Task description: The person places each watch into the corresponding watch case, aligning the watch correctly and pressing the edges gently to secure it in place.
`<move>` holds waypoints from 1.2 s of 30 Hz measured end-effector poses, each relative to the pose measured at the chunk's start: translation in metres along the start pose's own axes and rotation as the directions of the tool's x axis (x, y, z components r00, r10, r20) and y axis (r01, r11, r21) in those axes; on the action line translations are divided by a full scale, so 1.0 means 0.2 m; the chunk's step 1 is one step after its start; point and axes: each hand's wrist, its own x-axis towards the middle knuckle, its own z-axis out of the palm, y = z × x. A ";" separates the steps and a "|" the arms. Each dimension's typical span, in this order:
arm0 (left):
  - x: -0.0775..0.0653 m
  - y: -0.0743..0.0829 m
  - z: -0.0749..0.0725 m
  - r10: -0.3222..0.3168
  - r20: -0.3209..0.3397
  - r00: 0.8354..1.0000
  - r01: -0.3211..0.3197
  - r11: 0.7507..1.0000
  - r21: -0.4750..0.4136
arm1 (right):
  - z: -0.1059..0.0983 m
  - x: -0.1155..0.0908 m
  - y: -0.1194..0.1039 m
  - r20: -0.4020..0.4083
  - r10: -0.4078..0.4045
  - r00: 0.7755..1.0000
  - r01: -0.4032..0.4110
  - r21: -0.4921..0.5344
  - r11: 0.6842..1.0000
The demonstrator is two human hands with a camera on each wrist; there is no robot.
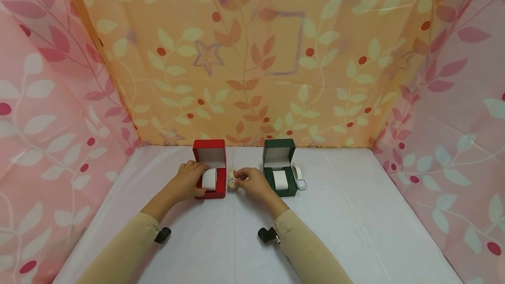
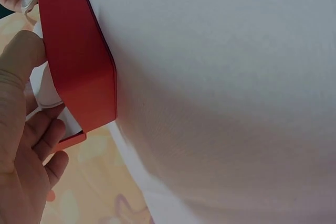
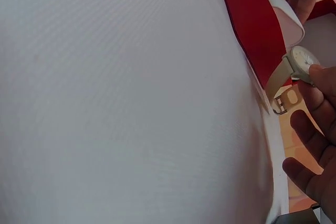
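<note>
An open red watch box [image 1: 221, 183] stands on the table with a white watch cushion [image 1: 209, 179] inside. My left hand [image 1: 188, 181] reaches into it, thumb over the near wall and fingers on the far side, pinching the cushion. In the gap right of this box, my right hand [image 1: 254, 182] pinches a cream-strapped wristwatch [image 3: 303, 59] between thumb and finger, by its round case. The strap hangs down with its buckle [image 3: 280, 107] showing. In the left wrist view, the box's red wall [image 2: 79, 40] hides part of the cushion.
An open dark green watch box [image 1: 292, 183] with a white cushion [image 1: 280, 180] stands right of my right hand. A second watch [image 1: 301, 183], white-strapped with a squarish face, lies beside it. White cloth [image 1: 236, 249] covers the table; patterned curtains [image 1: 244, 56] enclose the back and sides.
</note>
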 end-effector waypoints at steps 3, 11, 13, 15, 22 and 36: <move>0.00 0.00 0.01 0.006 -0.016 1.000 -0.006 1.000 0.012 | 0.00 0.00 0.01 -0.008 -0.015 1.000 0.015 -0.006 1.000; -0.01 0.01 0.02 0.037 -0.098 0.995 -0.035 0.999 0.025 | -0.03 -0.03 -0.01 -0.030 -0.037 0.999 0.038 0.026 0.999; -0.01 0.01 0.02 0.031 -0.115 0.993 -0.028 0.999 0.024 | -0.04 -0.03 -0.02 -0.032 -0.044 0.999 0.045 0.028 0.999; -0.02 0.01 0.01 0.025 -0.131 0.991 -0.022 1.000 0.020 | -0.04 -0.03 -0.02 -0.032 -0.043 0.999 0.044 0.025 0.999; -0.03 0.01 0.01 0.019 -0.188 0.982 -0.017 1.000 0.011 | -0.06 -0.05 -0.02 -0.045 -0.033 0.998 0.034 0.013 0.999; -0.06 0.05 0.01 0.058 -0.246 0.967 -0.058 0.998 0.009 | -0.10 -0.10 -0.08 -0.048 0.015 0.999 -0.013 0.058 0.998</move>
